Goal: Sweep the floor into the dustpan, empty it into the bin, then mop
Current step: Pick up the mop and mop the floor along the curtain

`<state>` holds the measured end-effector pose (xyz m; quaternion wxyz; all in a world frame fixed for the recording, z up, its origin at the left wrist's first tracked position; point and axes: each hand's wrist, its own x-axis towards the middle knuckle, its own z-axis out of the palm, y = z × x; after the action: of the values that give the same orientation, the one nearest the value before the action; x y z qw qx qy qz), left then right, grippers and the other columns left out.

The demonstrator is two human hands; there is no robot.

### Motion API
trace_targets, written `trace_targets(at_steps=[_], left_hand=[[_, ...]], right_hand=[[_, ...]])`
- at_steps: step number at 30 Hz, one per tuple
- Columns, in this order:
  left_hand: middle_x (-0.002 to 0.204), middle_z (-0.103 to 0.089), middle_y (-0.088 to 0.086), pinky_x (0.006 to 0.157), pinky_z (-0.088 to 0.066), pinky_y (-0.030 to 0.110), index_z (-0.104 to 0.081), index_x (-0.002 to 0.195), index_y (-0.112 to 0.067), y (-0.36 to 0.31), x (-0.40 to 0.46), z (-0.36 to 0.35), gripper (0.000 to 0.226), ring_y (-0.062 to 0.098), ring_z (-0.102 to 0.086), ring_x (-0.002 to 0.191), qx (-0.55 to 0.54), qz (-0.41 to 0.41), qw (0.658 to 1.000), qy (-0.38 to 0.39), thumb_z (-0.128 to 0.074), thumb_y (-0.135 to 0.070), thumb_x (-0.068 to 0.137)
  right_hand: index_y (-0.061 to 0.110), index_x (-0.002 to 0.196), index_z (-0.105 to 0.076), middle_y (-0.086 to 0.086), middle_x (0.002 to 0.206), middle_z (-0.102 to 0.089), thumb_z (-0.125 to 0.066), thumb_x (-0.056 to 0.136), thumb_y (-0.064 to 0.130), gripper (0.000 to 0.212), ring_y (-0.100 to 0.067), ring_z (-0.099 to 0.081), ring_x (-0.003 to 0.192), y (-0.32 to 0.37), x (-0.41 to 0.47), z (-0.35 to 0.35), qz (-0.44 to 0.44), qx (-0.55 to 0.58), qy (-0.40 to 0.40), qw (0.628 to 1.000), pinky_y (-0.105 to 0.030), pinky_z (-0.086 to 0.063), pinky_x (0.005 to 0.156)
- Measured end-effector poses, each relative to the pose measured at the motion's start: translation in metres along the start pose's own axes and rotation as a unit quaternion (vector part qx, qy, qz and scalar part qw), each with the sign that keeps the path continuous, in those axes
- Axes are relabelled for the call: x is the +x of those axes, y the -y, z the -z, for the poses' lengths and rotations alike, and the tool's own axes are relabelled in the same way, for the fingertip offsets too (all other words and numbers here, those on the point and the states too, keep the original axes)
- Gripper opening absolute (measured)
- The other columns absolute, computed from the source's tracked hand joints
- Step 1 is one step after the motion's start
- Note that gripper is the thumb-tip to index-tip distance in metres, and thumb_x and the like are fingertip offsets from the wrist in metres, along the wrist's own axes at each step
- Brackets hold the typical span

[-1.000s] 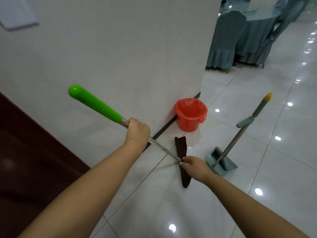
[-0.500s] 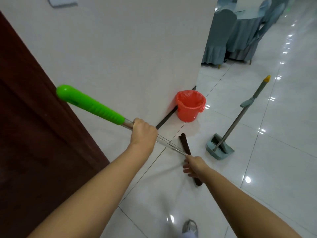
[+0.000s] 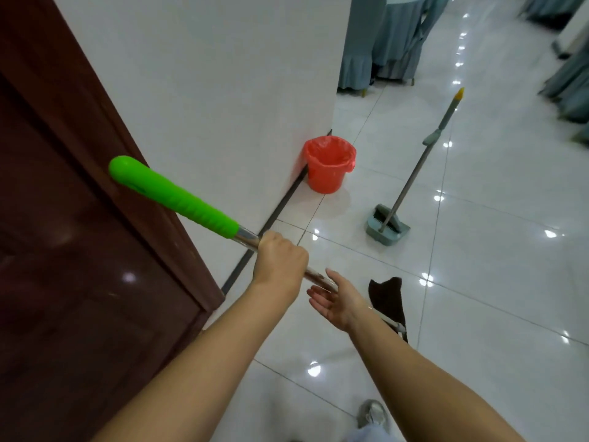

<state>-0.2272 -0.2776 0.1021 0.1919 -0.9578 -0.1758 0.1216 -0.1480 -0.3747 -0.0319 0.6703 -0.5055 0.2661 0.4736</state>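
Mop, green-grip steel pole with dark flat cloth head, head on white tile near feet | left hand fisted round pole | right hand just let go, palm open, holding nothing | mopping stage; red lined bin by wall, grey dustpan-and-broom set parked apart.

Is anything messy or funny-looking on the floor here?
Nothing looks spilled or broken. The dustpan stands upright by the red bin, and the dark mop cloth lies flat on the shiny floor.
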Motion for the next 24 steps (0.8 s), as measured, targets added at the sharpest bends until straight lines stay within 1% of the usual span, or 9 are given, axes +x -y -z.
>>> trace_targets(at_steps=[3,5,9,11,14,16,18,20,24], left_hand=[[0.1,-0.064,0.001,0.085,-0.035,0.033,-0.06,0.101,-0.021,-0.011,-0.001,0.0,0.01,0.022,-0.057,0.099,0.004,-0.04,0.999,-0.023,-0.057,-0.022,0.091],[0.099,-0.065,0.001,0.083,-0.035,0.033,-0.061,0.099,-0.022,-0.016,0.003,0.001,0.01,0.022,-0.057,0.099,-0.008,-0.056,0.997,-0.046,-0.058,-0.027,0.092],[0.095,-0.066,-0.002,0.071,-0.03,0.031,-0.062,0.095,-0.025,-0.026,0.019,0.007,0.012,0.021,-0.058,0.095,-0.062,-0.089,0.991,-0.081,-0.06,-0.036,0.09],[0.098,-0.066,-0.002,0.067,-0.029,0.03,-0.063,0.096,-0.025,-0.038,0.03,0.01,0.012,0.02,-0.058,0.097,-0.077,-0.111,0.988,-0.069,-0.061,-0.035,0.09],[0.104,-0.065,-0.001,0.068,-0.032,0.029,-0.064,0.104,-0.024,-0.061,0.045,0.013,0.016,0.021,-0.056,0.101,-0.096,-0.145,0.985,-0.024,-0.06,-0.03,0.089],[0.101,-0.064,0.0,0.07,-0.036,0.031,-0.064,0.106,-0.021,-0.073,0.051,0.016,0.024,0.021,-0.055,0.094,-0.136,-0.164,0.977,0.032,-0.061,-0.037,0.088],[0.092,-0.06,0.0,0.07,-0.039,0.031,-0.062,0.1,-0.019,-0.088,0.055,0.016,0.034,0.02,-0.052,0.085,-0.175,-0.177,0.964,0.09,-0.06,-0.05,0.086],[0.088,-0.055,-0.001,0.07,-0.039,0.03,-0.059,0.095,-0.02,-0.11,0.055,0.009,0.04,0.019,-0.052,0.081,-0.174,-0.193,0.957,0.128,-0.053,-0.058,0.086],[0.087,-0.056,-0.002,0.068,-0.039,0.029,-0.055,0.09,-0.021,-0.168,0.052,-0.004,0.047,0.019,-0.052,0.08,-0.172,-0.24,0.938,0.181,-0.038,-0.065,0.09]], right_hand=[[0.0,0.1,-0.055,-0.014,0.087,-0.062,-0.057,0.093,0.014,0.016,-0.021,-0.063,0.078,-0.003,-0.003,0.007,0.018,0.116,-0.066,0.991,-0.035,-0.05,0.094],[0.003,0.093,-0.054,-0.014,0.085,-0.06,-0.054,0.094,0.009,0.007,-0.02,-0.061,0.075,0.001,-0.005,0.015,0.03,0.166,-0.078,0.983,-0.033,-0.053,0.083],[0.0,0.087,-0.054,-0.015,0.083,-0.058,-0.053,0.094,0.004,0.009,-0.023,-0.06,0.073,0.017,-0.009,0.039,0.051,0.219,-0.092,0.97,-0.031,-0.057,0.048],[-0.002,0.088,-0.052,-0.016,0.082,-0.057,-0.052,0.094,0.001,0.007,-0.024,-0.06,0.072,0.026,-0.012,0.056,0.067,0.245,-0.1,0.962,-0.034,-0.056,0.043],[-0.001,0.087,-0.051,-0.015,0.08,-0.057,-0.052,0.094,0.0,0.007,-0.023,-0.059,0.07,0.037,-0.012,0.089,0.08,0.243,-0.139,0.957,-0.031,-0.054,0.038],[-0.001,0.092,-0.051,-0.015,0.08,-0.056,-0.053,0.093,-0.002,0.002,-0.023,-0.059,0.069,0.041,-0.014,0.115,0.09,0.243,-0.167,0.951,-0.03,-0.055,0.039],[-0.001,0.1,-0.051,-0.015,0.08,-0.057,-0.055,0.092,-0.003,0.009,-0.023,-0.059,0.07,0.043,-0.015,0.143,0.1,0.239,-0.194,0.946,-0.033,-0.059,0.052],[-0.002,0.094,-0.052,-0.015,0.078,-0.057,-0.057,0.089,-0.005,0.007,-0.023,-0.059,0.068,0.046,-0.018,0.17,0.107,0.229,-0.22,0.942,-0.036,-0.058,0.062],[-0.003,0.084,-0.051,-0.017,0.076,-0.057,-0.058,0.087,-0.01,0.01,-0.025,-0.058,0.066,0.053,-0.026,0.229,0.116,0.239,-0.259,0.929,-0.038,-0.055,0.058]])
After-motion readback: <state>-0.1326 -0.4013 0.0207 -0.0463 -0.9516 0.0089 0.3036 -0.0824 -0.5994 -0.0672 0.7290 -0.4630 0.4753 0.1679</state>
